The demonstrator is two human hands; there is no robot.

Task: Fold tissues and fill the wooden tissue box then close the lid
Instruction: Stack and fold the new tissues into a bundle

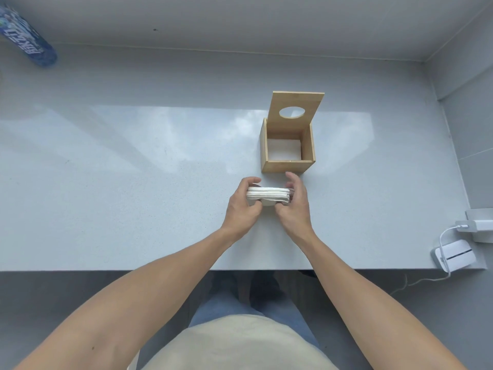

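Hands meet just in front of the square, light wooden tissue box [288,145], both closed around a thick stack of folded white tissues [267,195]. The left hand [241,206] clamps the stack's left end, fingers curled over the top and thumb beneath; the right hand [293,202] cups the right end, its index finger lifted a little toward the box. Held from both ends like this, the loose sheets probably stay squared and compressed, which should let the bundle drop through the opening in one piece. The stack appears raised slightly off the glossy pale grey countertop [133,161], though contact underneath is hard to judge. Both forearms reach forward and converge, wrists roughly level.

Beyond the stack, the box stands open, its hinged wooden lid with an oval hole [296,108] tipped up at the far side, leaving the mouth clear. Something white already lies at the bottom inside.

Far to the box's left, a blue printed bottle [26,36] stands near the wall.
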